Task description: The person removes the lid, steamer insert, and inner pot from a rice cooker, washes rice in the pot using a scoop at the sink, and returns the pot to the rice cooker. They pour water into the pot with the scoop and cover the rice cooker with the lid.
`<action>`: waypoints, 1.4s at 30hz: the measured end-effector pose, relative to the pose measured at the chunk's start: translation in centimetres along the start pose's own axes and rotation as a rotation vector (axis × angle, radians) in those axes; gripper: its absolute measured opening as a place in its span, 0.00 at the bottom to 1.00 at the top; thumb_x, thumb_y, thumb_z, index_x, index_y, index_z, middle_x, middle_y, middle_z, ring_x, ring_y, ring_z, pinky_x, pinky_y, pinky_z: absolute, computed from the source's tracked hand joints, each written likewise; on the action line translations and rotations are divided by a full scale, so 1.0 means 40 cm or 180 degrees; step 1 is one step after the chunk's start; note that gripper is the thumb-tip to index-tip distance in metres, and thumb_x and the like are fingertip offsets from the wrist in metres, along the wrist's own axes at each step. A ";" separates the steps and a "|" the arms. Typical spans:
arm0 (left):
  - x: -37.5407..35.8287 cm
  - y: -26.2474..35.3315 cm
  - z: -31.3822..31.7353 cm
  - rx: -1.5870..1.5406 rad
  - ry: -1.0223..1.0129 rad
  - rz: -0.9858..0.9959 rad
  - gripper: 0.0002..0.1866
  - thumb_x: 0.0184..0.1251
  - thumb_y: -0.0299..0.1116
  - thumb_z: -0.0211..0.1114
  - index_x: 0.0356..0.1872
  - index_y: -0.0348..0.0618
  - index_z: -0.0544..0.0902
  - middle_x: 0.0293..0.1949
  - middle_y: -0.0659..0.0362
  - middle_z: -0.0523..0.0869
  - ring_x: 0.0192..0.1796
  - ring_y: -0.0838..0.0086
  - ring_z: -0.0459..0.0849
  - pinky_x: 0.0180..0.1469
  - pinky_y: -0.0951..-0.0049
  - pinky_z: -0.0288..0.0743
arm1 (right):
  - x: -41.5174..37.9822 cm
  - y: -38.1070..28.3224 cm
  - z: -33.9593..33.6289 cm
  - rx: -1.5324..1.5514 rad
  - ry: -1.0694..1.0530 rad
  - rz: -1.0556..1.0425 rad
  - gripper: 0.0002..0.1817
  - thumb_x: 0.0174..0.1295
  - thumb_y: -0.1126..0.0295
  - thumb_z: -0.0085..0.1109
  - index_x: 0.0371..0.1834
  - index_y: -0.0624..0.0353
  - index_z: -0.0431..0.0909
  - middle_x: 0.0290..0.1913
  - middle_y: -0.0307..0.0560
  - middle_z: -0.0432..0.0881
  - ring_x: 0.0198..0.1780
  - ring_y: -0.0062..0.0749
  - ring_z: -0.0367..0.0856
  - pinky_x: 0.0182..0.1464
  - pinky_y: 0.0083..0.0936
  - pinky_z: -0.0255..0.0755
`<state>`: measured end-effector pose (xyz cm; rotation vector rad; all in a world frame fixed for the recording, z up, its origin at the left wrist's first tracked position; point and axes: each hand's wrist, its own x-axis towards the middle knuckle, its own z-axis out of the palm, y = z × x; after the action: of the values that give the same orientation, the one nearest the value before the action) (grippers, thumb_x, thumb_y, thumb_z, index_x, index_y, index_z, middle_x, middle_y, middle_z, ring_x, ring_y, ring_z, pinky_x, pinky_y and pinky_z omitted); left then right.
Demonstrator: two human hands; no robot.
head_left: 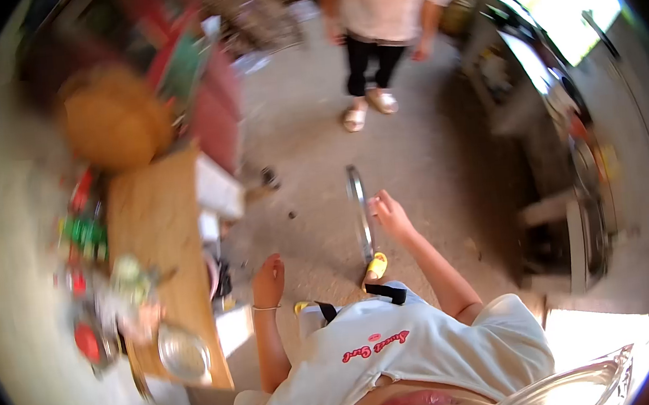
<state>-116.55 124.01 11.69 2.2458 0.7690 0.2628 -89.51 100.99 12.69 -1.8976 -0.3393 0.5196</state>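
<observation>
My right hand (391,213) is out in front of me, its fingers closed on the knob of a pot lid (359,207). The lid is seen nearly edge-on as a thin, shiny strip, upright above the floor. Low at my left side hangs my left hand (269,281), with nothing visible in it; its fingers look loosely stretched and slightly blurred. The wooden table (157,217) is the nearest thing to that hand.
On the table are a glass dish (183,352) and a pale green vegetable (132,279), with blurred bottles (84,235) along the wall. Another person (382,20) stands ahead on the concrete floor (295,128). A counter with pots (585,160) lines the right side.
</observation>
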 end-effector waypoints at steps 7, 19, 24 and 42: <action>0.277 0.701 0.505 -0.0310 -0.1280 0.1775 0.12 0.66 0.37 0.54 0.46 0.46 0.78 0.38 0.53 0.84 0.40 0.61 0.83 0.41 0.65 0.75 | -0.152 0.075 -0.596 -0.0077 0.1490 0.0463 0.21 0.58 0.53 0.54 0.40 0.62 0.69 0.33 0.60 0.79 0.38 0.51 0.79 0.40 0.38 0.70; 0.544 1.261 1.120 0.0126 -0.2708 0.2861 0.10 0.62 0.31 0.58 0.44 0.46 0.78 0.34 0.54 0.81 0.37 0.61 0.82 0.38 0.66 0.75 | -0.009 0.384 -1.248 0.0014 0.3521 0.0729 0.19 0.62 0.54 0.50 0.40 0.61 0.68 0.27 0.55 0.76 0.32 0.45 0.78 0.37 0.33 0.70; 0.725 1.559 1.377 -0.0134 -0.2671 0.3233 0.07 0.59 0.29 0.59 0.38 0.45 0.79 0.32 0.55 0.80 0.33 0.61 0.81 0.35 0.66 0.75 | 0.171 0.439 -1.594 0.0069 0.3750 0.1019 0.20 0.58 0.53 0.52 0.38 0.61 0.69 0.27 0.55 0.76 0.32 0.46 0.77 0.37 0.35 0.69; 0.911 2.454 2.110 -0.0272 -0.2742 0.3813 0.04 0.57 0.29 0.63 0.32 0.43 0.78 0.30 0.58 0.79 0.29 0.66 0.81 0.31 0.71 0.75 | 0.756 0.653 -3.101 -0.1834 0.3559 0.1529 0.30 0.54 0.44 0.51 0.46 0.61 0.69 0.40 0.61 0.81 0.45 0.51 0.80 0.46 0.40 0.74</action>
<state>-9.71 42.71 19.53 2.1464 -1.0387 -0.1416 -1.07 5.74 21.90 -2.5076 0.7902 -0.4394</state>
